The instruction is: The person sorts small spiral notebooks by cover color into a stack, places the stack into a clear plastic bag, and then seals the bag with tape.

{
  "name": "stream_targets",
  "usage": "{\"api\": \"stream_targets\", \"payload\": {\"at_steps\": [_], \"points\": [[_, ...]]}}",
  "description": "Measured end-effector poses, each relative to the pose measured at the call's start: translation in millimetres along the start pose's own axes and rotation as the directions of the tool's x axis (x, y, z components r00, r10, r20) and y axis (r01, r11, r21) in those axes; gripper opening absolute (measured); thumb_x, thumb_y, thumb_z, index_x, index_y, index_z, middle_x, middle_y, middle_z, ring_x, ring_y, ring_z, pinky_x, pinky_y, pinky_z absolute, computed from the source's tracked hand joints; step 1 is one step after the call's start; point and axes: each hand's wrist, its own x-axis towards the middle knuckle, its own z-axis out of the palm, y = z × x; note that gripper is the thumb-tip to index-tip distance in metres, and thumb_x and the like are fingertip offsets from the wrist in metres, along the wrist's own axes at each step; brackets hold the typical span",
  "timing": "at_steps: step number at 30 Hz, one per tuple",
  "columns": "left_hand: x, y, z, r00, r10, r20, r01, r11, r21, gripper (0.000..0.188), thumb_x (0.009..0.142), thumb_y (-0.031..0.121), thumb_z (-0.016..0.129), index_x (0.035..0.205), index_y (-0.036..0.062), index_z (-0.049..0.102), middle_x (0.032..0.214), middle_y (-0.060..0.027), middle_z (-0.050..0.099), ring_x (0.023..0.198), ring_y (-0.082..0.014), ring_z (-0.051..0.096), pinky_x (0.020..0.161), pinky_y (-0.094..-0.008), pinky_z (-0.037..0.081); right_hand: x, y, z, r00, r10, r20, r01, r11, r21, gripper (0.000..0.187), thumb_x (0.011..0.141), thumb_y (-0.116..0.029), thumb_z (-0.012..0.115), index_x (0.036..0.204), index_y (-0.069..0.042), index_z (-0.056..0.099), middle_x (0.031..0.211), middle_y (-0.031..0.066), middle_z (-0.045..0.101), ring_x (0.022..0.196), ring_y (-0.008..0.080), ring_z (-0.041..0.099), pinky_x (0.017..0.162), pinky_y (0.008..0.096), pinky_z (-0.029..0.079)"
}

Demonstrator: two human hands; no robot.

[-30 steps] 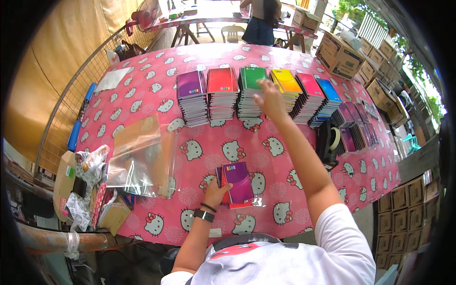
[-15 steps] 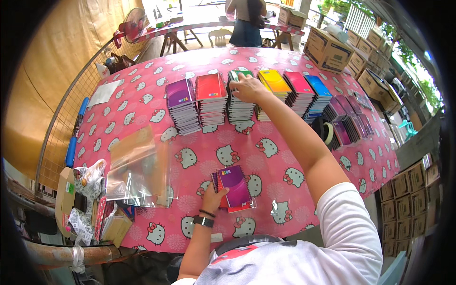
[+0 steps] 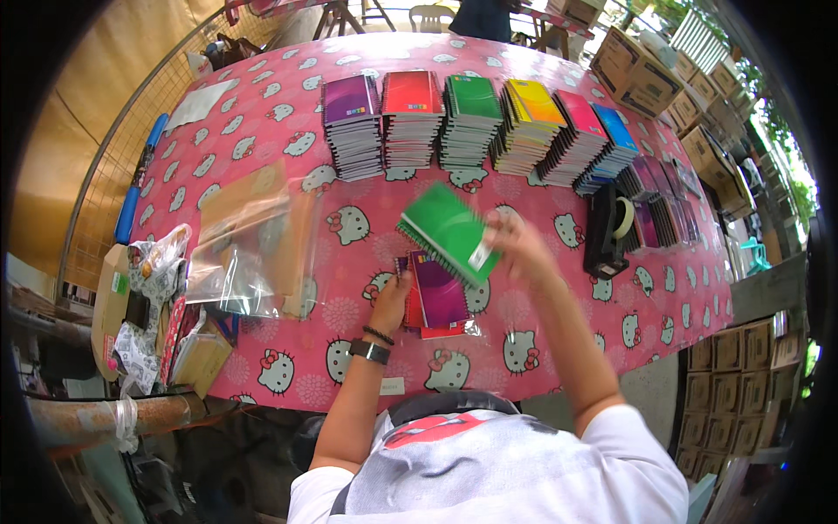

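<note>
My right hand (image 3: 522,249), slightly blurred, grips one end of a green spiral notebook (image 3: 443,218) and holds it tilted above the table. Just below it my left hand (image 3: 394,301) is closed on the left edge of a small pile, with a purple spiral notebook (image 3: 443,297) on top and red covers showing beneath. Clear plastic shows around the pile's lower edge. Beyond my hands stand stacks of spiral notebooks in a row: purple (image 3: 351,98), red (image 3: 413,93), green (image 3: 474,96), yellow (image 3: 532,102), pink (image 3: 579,114) and blue (image 3: 614,127).
A black tape dispenser (image 3: 604,236) stands right of my right hand, beside more dark purple notebooks (image 3: 656,218). Clear plastic bags (image 3: 240,271) lie at the left on the pink patterned tablecloth (image 3: 288,196). Cardboard boxes (image 3: 633,72) sit at the far right.
My right hand has come back from the green stack toward me, carrying a green notebook over the pile. My left hand keeps its hold on the pile. The view has tilted downward.
</note>
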Motion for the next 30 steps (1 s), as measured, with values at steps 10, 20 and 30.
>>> {"api": "stream_targets", "payload": {"at_steps": [10,20,30], "points": [[-7.3,2.4,8.8,0.994,0.111,0.023,-0.111,0.902,0.418,0.043,0.076,0.015,0.070,0.108,-0.0029,0.048,0.099,-0.0089,0.060,0.087,-0.0153,0.058,0.076,-0.0272,0.047,-26.6,65.7,4.5,0.999,-0.027,0.021,0.032,0.516,-0.856,0.022,0.073,-0.017,0.067,0.085,-0.001,0.060,0.076,0.0148,0.061,0.068,0.0290,0.059,0.063,0.0372,0.046],[-8.7,6.7,15.2,0.993,0.114,0.020,-0.111,0.888,0.447,0.043,0.073,0.015,0.072,0.104,-0.0032,0.049,0.096,-0.0099,0.061,0.085,-0.0165,0.060,0.075,-0.0282,0.048,139.5,-109.6,-64.6,0.838,-0.513,0.186,-0.056,-0.421,-0.905,0.036,0.073,-0.019,0.067,0.108,-0.020,0.059,0.106,0.0124,0.054,0.096,0.0327,0.053,0.085,0.0411,0.044],[-7.6,5.5,14.4,0.992,0.123,0.035,-0.126,0.887,0.445,0.044,0.074,0.016,0.072,0.105,-0.0030,0.049,0.094,-0.0098,0.061,0.085,-0.0159,0.059,0.076,-0.0279,0.047,154.3,-149.7,-91.2,0.708,-0.668,0.230,0.242,-0.077,-0.967,0.018,0.075,-0.014,0.064,0.092,-0.011,0.059,0.090,0.0169,0.061,0.085,0.0353,0.061,0.074,0.0416,0.049]]}}
